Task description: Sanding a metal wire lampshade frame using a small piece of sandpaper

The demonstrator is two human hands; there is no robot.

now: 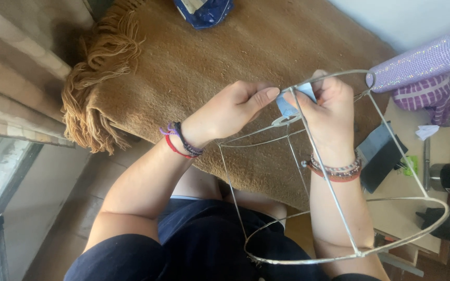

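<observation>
Above the lap, over a tan fringed woven rug (194, 67): bare silver wire lampshade frame (339, 208). Left hand (233, 109) and right hand (326, 109) meet at its upper struts, fingers of both closed, pinching a light-blue strip (287, 106) against the wire. Glittery purple roll (417, 65) lies on the desk (399, 208), right side.
</observation>
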